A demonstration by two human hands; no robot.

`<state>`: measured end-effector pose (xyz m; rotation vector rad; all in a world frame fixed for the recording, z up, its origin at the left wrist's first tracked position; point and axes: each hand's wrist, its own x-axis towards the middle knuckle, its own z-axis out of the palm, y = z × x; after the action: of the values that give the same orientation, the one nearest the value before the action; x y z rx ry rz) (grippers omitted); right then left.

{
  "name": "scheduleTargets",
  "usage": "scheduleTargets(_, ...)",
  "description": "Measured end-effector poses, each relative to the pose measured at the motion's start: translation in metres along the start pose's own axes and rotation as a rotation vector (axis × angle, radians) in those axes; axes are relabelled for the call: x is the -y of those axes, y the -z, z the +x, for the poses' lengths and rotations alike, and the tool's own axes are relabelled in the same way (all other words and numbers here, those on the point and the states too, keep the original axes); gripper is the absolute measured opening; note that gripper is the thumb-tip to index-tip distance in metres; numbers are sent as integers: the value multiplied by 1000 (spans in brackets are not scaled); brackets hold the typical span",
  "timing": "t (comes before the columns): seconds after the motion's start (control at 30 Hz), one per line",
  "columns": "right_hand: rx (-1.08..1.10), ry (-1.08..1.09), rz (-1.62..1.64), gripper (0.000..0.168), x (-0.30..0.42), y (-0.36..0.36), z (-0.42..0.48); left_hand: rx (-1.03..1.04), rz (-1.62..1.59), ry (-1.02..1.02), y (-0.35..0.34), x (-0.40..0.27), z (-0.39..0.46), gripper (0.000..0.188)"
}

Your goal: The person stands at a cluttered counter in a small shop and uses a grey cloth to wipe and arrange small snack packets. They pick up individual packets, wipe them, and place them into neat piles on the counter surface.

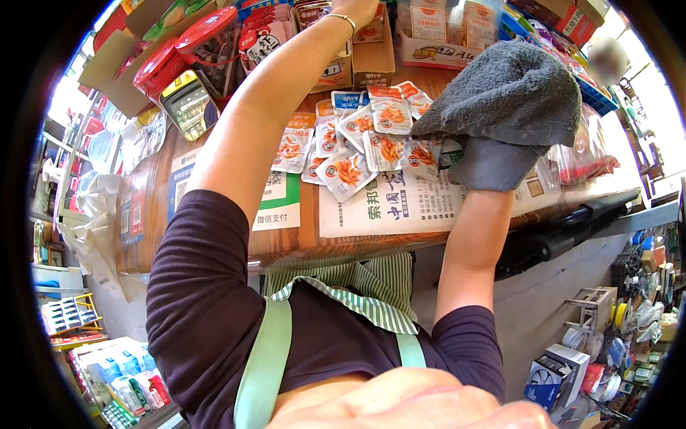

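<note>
At the top edge my left hand point(356, 9) reaches over the far side of the counter, by an open cardboard box point(372, 67). Its fingers are cut off by the frame. A bracelet point(340, 20) circles that wrist. A thick dark grey cloth point(504, 91) covers my right hand point(490, 153), with smoother grey material around the wrist. The fingers inside are hidden, so their grip does not show. Left of the cloth lies a loose pile of small snack pouches point(351, 134), orange and white with one blue. Some overlap a printed sheet point(386, 212) on the wooden counter point(305, 233).
Red-lidded plastic tubs point(209, 27) and a yellow-topped device point(190, 104) stand at the left. Boxed pouches point(445, 32) line the back. A clear bag with red contents point(587, 150) sits at the right. Several code cards point(278, 206) lie along the front.
</note>
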<state>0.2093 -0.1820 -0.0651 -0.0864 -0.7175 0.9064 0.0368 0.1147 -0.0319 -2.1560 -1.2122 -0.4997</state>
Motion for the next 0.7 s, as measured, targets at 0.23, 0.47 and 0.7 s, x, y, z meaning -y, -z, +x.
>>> scheduleTargets(0.23, 12, 60, -121, 47, 5, -15, -2, -86, -21, 16, -30, -1, 1, 16)
scheduleTargets(0.47, 41, 143, -225, 45, -9, -23, 14, -14, -499, 136, 70, 14, 1, 21)
scheduleTargets(0.7, 56, 236, -760, 44, -32, -30, 17, 340, -2080, 131, 133, -41, -66, 26)
